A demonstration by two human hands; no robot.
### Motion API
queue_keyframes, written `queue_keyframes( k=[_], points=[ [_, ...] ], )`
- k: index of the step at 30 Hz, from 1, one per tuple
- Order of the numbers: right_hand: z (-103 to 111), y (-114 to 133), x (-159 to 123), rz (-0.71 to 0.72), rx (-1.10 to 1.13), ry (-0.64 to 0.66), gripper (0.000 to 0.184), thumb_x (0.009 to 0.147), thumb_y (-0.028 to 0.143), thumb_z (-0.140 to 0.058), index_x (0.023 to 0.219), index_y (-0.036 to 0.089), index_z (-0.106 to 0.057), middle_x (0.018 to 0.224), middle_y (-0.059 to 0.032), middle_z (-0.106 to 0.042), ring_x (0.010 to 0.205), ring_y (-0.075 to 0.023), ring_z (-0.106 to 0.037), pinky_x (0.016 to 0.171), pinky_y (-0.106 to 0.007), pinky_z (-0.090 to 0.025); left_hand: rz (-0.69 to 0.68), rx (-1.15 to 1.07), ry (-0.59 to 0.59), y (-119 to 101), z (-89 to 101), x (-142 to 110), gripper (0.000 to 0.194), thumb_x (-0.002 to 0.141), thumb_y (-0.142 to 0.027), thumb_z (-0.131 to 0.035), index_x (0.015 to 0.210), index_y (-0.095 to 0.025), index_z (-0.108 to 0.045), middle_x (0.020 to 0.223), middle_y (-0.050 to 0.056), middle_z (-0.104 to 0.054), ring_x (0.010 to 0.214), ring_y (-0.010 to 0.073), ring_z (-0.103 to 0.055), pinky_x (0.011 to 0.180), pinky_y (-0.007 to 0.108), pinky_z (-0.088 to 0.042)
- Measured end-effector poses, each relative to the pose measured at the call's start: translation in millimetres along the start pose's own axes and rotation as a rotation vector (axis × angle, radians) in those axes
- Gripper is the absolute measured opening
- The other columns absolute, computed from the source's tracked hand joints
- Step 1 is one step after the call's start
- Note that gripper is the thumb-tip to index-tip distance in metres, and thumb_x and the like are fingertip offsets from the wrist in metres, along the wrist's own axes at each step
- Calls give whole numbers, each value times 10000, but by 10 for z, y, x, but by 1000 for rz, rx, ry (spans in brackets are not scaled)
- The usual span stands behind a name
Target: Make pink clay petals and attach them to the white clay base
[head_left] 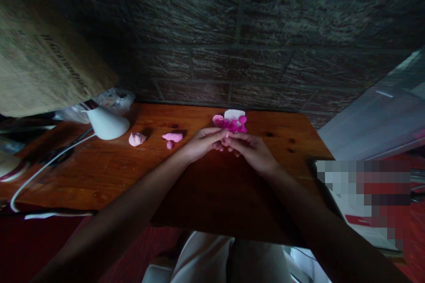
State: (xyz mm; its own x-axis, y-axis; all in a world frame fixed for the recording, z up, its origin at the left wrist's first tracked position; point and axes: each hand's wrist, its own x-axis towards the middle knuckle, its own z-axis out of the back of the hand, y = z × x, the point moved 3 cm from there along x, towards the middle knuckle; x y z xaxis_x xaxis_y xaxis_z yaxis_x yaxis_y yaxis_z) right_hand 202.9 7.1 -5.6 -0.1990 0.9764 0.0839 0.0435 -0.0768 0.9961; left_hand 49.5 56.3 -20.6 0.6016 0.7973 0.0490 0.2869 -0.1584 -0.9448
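Head view: pink lumps (172,137) on wooden table (116,172), at left.
Left hand (206,143): fingers almost closed, pinching small pink piece (227,134).
Right hand (252,149): likewise, pinching same piece.

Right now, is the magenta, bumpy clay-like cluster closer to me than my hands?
No, the magenta, bumpy clay-like cluster lies beyond the left hand and right hand, toward the dark brick wall.

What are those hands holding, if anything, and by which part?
The left hand and right hand seem to pinch a small pink piece between their fingertips; which part is gripped is hidden.
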Motion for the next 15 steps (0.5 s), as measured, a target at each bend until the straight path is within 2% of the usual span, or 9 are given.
queue_keyframes(
  k=[3, 10, 15],
  points=[
    [-9, 6, -10, -19, 10, -1, 346, 772, 527, -818, 945, 227, -815, 806, -31, -760, 710, -139, -646, 583, -245, -459, 38, -20, -3, 2, -2, -13, 417, 786, -524, -825, 865, -128, -720, 764, 34, -702, 693, 130, -653, 670, 265, -470],
    [-23, 9, -11, -16, 17, -27, 319, 754, 508, -831, 887, 218, -813, 778, -24, -748, 670, -128, -622, 574, -243, -451, 117, -38, -32, -36, -20, -33, 311, 780, -400, -836, 873, -129, -714, 756, 21, -695, 687, 121, -647, 703, 268, -503],
    [-10, 14, -14, -2, 3, -49, 312, 744, 507, -837, 859, 217, -813, 736, -15, -735, 642, -122, -604, 566, -242, -446, 136, -39, -45, -53, -44, -41, 293, 766, -386, -848, 852, -133, -726, 759, 19, -698, 708, 117, -653, 708, 258, -505]
  ],
)
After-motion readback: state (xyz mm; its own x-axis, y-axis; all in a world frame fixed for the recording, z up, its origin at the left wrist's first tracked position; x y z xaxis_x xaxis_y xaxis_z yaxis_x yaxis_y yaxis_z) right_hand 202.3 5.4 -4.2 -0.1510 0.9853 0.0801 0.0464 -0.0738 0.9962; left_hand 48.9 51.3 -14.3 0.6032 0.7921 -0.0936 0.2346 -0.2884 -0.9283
